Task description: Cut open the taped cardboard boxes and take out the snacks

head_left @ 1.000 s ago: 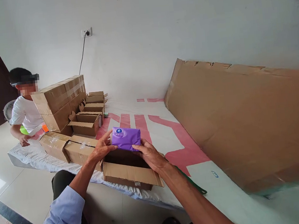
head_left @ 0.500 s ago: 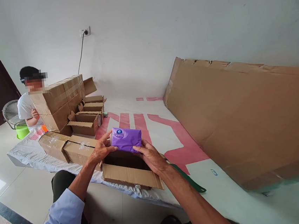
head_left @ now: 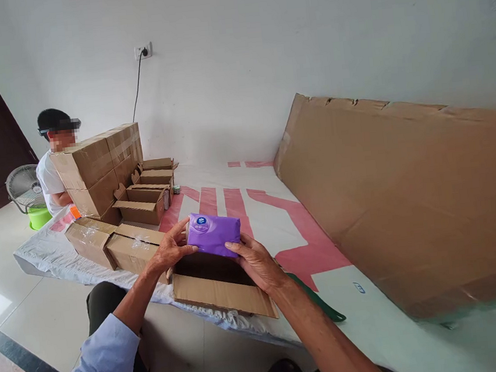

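A purple soft packet [head_left: 213, 234] with a round blue and white label is held between both my hands, just above an open cardboard box [head_left: 223, 291]. My left hand [head_left: 169, 251] grips its left end with the thumb on top. At the packet's right lower edge my right hand [head_left: 257, 261] pinches it with its fingers. The box stands on a white sheet with red stripes [head_left: 278, 230], its near flap folded toward me and its inside dark.
Two taped cartons [head_left: 113, 246] lie left of the open box, with stacked sealed cartons [head_left: 97, 165] and several open ones [head_left: 144, 202] behind. Another person [head_left: 53, 169] sits behind the stack near a fan [head_left: 23, 185]. A big flat cardboard sheet [head_left: 407, 200] leans on the right wall.
The packet stays held above the box and has tilted slightly. The person at the back left has drawn back behind the carton stack and sat more upright.
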A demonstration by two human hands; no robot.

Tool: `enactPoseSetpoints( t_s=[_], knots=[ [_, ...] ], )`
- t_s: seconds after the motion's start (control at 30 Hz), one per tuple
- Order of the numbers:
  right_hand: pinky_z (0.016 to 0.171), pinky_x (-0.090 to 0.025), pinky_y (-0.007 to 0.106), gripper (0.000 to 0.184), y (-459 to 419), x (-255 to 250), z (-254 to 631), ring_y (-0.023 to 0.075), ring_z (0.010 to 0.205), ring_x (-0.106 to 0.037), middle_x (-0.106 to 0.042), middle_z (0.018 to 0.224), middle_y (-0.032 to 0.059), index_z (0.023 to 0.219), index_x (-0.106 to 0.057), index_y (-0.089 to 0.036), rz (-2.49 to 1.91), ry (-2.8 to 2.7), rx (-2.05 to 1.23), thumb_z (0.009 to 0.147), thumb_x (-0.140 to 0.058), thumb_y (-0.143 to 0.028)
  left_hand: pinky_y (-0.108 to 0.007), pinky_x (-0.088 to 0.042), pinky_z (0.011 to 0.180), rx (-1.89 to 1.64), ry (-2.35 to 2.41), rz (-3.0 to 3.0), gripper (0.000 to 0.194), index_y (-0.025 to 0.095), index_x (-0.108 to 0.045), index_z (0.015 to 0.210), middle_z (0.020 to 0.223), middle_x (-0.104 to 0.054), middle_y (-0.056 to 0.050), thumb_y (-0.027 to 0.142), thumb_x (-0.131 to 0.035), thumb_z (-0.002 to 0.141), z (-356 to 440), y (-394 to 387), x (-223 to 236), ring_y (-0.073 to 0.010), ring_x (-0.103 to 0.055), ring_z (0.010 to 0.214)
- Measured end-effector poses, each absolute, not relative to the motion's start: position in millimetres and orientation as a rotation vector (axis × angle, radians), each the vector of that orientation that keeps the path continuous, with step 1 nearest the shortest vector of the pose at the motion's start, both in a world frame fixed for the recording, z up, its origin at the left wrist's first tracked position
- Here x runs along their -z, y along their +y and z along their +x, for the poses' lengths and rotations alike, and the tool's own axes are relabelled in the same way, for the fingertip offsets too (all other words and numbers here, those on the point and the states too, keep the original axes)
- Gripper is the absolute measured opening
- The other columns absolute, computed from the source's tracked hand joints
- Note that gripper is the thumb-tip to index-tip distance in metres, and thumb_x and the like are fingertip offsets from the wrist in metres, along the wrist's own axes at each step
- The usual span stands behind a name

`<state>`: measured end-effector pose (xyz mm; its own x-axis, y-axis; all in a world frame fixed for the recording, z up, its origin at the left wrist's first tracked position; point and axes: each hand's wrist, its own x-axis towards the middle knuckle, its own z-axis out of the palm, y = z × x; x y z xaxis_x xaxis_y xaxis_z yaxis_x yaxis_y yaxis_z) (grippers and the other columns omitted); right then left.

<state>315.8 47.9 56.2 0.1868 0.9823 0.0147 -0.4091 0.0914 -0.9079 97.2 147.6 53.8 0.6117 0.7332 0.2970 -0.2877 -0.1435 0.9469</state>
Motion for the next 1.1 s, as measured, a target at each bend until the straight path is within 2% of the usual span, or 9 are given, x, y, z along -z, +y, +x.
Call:
enactPoseSetpoints(
  t_s=[0.2,0.33,0.4,0.5,0.6,0.7,0.8,0.93,1.1],
  knots=[
    [0.098,-0.061,0.048,0.050,46,-51,319,0.0299,0.100,-0.077,-0.084,0.101,0.0045,0.099,-0.080,-0.026,-0.960,-0.774,-1.148,0.058,-0.101,-0.047,-0.052,-0.052,0.116,-0.857,0.484,1.686,0.099,0.025,-0.049,0.166,0.143,-0.072,-0.016,0.035,-0.094,0.078,97,131,-64,-0.0343,-0.070,0.131],
    [0.096,-0.061,0.045,0.054,46,-40,321,0.0263,0.096,-0.076,-0.082,0.100,0.0026,0.105,-0.077,-0.026,-0.991,-0.706,-0.982,0.060,-0.099,-0.046,-0.055,-0.050,0.119,-0.778,0.895,2.151,0.075,0.022,-0.061,0.152,0.144,-0.070,-0.015,0.039,-0.089,0.084,89,103,-78,-0.0370,-0.065,0.135],
    [0.097,-0.061,0.045,0.055,44,-37,322,0.0248,0.096,-0.076,-0.082,0.102,0.0022,0.107,-0.076,-0.025,-0.983,-0.663,-0.916,0.061,-0.098,-0.045,-0.054,-0.051,0.116,-0.612,1.024,2.348,0.066,0.020,-0.066,0.144,0.143,-0.070,-0.017,0.048,-0.086,0.088,85,86,-87,-0.0388,-0.065,0.135],
    [0.096,-0.062,0.046,0.052,42,-38,326,0.0231,0.094,-0.076,-0.081,0.103,0.0014,0.103,-0.074,-0.024,-0.955,-0.589,-0.836,0.059,-0.097,-0.041,-0.050,-0.053,0.113,-0.317,0.961,2.549,0.066,0.019,-0.067,0.139,0.141,-0.072,-0.017,0.060,-0.083,0.091,82,64,-99,-0.0376,-0.068,0.132],
    [0.093,-0.062,0.044,0.048,39,-47,335,0.0212,0.095,-0.075,-0.079,0.101,0.0004,0.099,-0.071,-0.024,-0.917,-0.553,-0.749,0.060,-0.096,-0.039,-0.046,-0.055,0.106,0.007,0.797,2.695,0.062,0.020,-0.068,0.134,0.133,-0.076,-0.014,0.062,-0.082,0.091,88,49,-108,-0.0358,-0.073,0.125],
    [0.091,-0.062,0.042,0.044,33,-61,348,0.0195,0.095,-0.073,-0.076,0.099,-0.0008,0.096,-0.070,-0.024,-0.902,-0.546,-0.654,0.060,-0.093,-0.037,-0.041,-0.058,0.092,0.276,0.761,2.770,0.048,0.021,-0.068,0.127,0.127,-0.078,-0.011,0.051,-0.082,0.093,102,41,-113,-0.0339,-0.076,0.117],
    [0.094,-0.063,0.048,0.039,26,-75,365,0.0216,0.093,-0.072,-0.074,0.093,-0.0018,0.089,-0.069,-0.025,-0.920,-0.530,-0.586,0.059,-0.091,-0.036,-0.037,-0.056,0.080,0.375,0.826,2.845,0.036,0.020,-0.064,0.122,0.124,-0.078,-0.010,0.036,-0.080,0.094,120,40,-115,-0.0316,-0.077,0.111],
    [0.103,-0.060,0.059,0.033,17,-87,387,0.0258,0.093,-0.073,-0.072,0.087,-0.0019,0.076,-0.065,-0.028,-0.918,-0.498,-0.495,0.052,-0.088,-0.034,-0.039,-0.052,0.081,0.255,0.775,3.055,0.030,0.019,-0.062,0.119,0.114,-0.079,-0.010,0.016,-0.075,0.091,142,51,-127,-0.0298,-0.076,0.106],
    [0.115,-0.053,0.070,0.026,10,-92,412,0.0302,0.097,-0.072,-0.073,0.093,-0.0002,0.074,-0.068,-0.032,-0.922,-0.446,-0.374,0.053,-0.084,-0.031,-0.040,-0.048,0.084,0.027,0.749,3.293,0.028,0.018,-0.064,0.118,0.108,-0.078,-0.011,0.002,-0.058,0.095,153,86,-161,-0.0277,-0.075,0.105]
  ],
)
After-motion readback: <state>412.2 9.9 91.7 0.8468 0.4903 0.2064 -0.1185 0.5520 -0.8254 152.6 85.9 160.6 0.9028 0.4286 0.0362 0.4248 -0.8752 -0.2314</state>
